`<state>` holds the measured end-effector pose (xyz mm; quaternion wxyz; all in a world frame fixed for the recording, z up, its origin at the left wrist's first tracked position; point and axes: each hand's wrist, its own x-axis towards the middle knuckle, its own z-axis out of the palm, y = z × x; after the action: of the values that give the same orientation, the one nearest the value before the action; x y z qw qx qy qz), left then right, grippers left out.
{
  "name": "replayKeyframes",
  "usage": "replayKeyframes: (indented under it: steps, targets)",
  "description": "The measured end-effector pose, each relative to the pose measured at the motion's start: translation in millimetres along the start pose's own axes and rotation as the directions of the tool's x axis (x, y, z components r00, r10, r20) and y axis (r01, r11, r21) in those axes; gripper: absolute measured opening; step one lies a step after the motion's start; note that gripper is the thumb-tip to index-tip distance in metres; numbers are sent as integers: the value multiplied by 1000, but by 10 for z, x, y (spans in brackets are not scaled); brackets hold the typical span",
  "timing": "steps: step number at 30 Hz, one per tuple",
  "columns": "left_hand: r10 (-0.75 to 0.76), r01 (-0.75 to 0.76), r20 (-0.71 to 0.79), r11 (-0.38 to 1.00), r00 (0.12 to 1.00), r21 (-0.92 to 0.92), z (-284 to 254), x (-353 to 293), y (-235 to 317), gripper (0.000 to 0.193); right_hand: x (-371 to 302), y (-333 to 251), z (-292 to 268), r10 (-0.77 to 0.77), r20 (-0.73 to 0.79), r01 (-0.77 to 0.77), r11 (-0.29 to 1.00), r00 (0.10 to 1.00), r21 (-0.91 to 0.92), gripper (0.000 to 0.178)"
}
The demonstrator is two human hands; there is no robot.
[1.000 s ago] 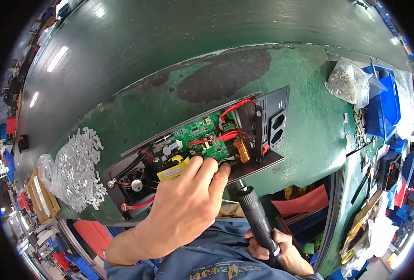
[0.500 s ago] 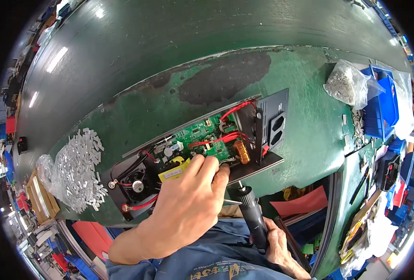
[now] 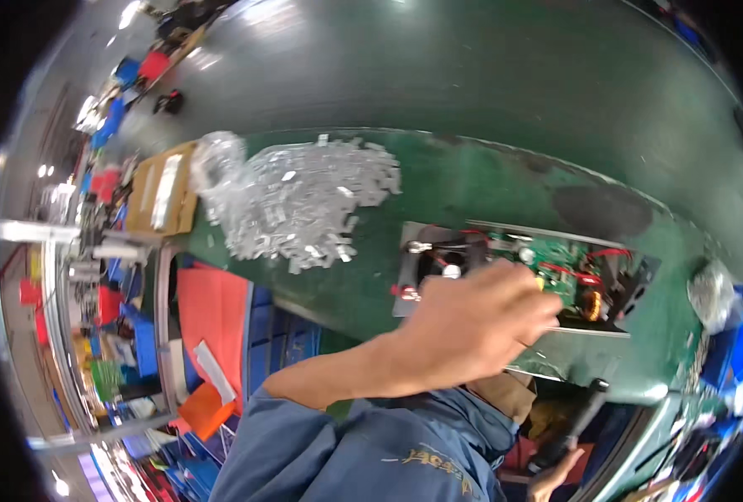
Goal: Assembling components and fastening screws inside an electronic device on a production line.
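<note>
My left hand (image 3: 476,326) is curled over the near edge of an opened electronic unit. Its fingers are blurred by motion, and whatever they may hold is hidden. The unit has a green circuit board (image 3: 560,251) with red wires, a copper coil (image 3: 591,305), and a fan (image 3: 451,270) at its left end. A dark end panel (image 3: 637,289) stands upright on its right side. Lower right, away from the unit, my right hand (image 3: 555,477) is closed around a black electric screwdriver (image 3: 574,425), whose tip end points up toward the table edge.
Left of the unit lies a wide heap of small silvery metal pieces (image 3: 304,201) beside a clear plastic bag (image 3: 219,159). A cardboard box (image 3: 160,191) is further left. At the right stand another clear bag (image 3: 713,294) and blue bins (image 3: 727,347). Red sheets (image 3: 212,314) hang below the table edge.
The view has swung left, so the unit appears further right. My right hand with the screwdriver has drawn back from the unit's near edge. My left hand is still over the unit.
</note>
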<state>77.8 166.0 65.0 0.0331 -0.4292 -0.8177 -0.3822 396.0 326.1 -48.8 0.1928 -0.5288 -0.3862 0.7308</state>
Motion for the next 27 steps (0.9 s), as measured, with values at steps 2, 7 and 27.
replayKeyframes:
  steps: [2, 7, 27]
  targets:
    - [-159, 153, -250, 987, 955, -40, -383, -239, -358, 15, 228, -155, -234, -103, 18, 104, 959, 995, -262, 71]
    - [-383, 647, -567, 656, 729, 389, -1061, -1064, -1151, 22, 224, -1049, 605, -432, 132, 417, 677, 892, -606, 53]
    - [-455, 462, -416, 882, 787, -90, -967, -1067, -967, 16, -78, -728, 2362, -529, 833, 986, 128, 160, -108, 28]
